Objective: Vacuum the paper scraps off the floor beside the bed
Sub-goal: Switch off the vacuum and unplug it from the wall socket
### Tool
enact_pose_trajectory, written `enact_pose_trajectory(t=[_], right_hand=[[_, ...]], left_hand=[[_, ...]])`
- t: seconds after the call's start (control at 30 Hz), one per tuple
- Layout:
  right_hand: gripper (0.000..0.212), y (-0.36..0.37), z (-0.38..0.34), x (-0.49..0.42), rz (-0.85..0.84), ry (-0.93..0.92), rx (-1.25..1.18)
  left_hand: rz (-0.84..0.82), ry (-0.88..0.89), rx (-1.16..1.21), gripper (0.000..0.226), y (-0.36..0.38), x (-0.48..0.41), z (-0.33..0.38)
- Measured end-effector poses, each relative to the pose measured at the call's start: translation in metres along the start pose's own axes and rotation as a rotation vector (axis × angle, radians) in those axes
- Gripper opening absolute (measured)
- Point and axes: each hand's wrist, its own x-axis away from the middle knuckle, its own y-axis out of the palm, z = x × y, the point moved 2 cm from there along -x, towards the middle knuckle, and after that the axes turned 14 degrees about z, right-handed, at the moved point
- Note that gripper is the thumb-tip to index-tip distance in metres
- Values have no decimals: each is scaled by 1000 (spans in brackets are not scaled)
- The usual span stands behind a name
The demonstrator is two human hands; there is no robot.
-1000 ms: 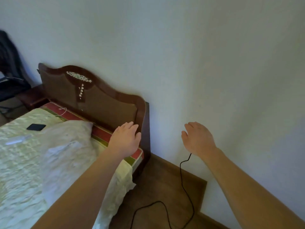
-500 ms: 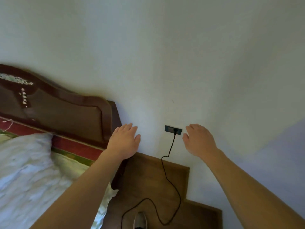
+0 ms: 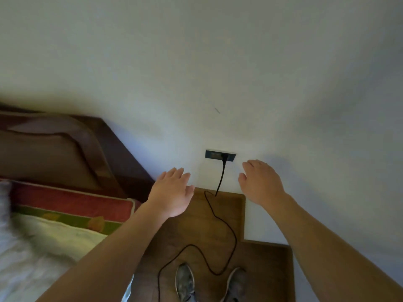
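Both bare arms are reaching toward a smooth, pale painted wall [image 3: 196, 62]. The left hand [image 3: 171, 191] is hovering palm down, its fingers [image 3: 174, 174] lying straight and close together with the thumb apart, holding nothing. The right hand [image 3: 260, 182] is hovering at 3 o'clock of it, its fingers [image 3: 255, 164] bending gently, close together, also gripping nothing.

Between the two hands one dark rectangular outlet [image 3: 212, 154] is sitting in the wall, its long side level. One thin black cord [image 3: 222, 177] is plugged into it, the plug pointing toward 12 o'clock. The cord is hanging down toward 6 o'clock, then snaking in loose curves over the floor [image 3: 196, 227] and leaving the picture at its lower edge.

The floor is showing as a narrow strip of brown wood grain at 6 o'clock, with the bed lying at 9 o'clock of it. The bed is showing a curved, glossy dark wooden headboard [image 3: 54, 153], a red-edged mattress [image 3: 76, 203] and a crinkled cream bedspread [image 3: 54, 234]. Two grey shoes [image 3: 185, 282] are standing on the floor, toes toward the wall, with the cord looping between them.
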Motion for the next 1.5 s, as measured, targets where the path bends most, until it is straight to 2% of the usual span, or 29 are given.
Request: enact_pose_trajectory(t=[0.3, 0.67, 0.87, 1.13, 1.37, 1.5], right_hand=[[45, 115, 32, -36, -110, 66, -78], [46, 175, 30, -61, -27, 167, -292], [46, 191, 28, -64, 23, 247, -471], [38, 201, 17, -72, 139, 280, -605], [26, 205, 10, -84, 191, 429, -751], [27, 209, 4, -85, 175, 539, -871]], left_hand=[[-16, 47, 56, 58, 125, -80, 14], [-40, 7, 207, 69, 221, -103, 26], [4, 60, 309, 53, 250, -101, 29], [92, 68, 467, 15, 259, -96, 32], [111, 41, 488, 10, 258, -78, 29], [150, 41, 521, 10, 256, -70, 31]])
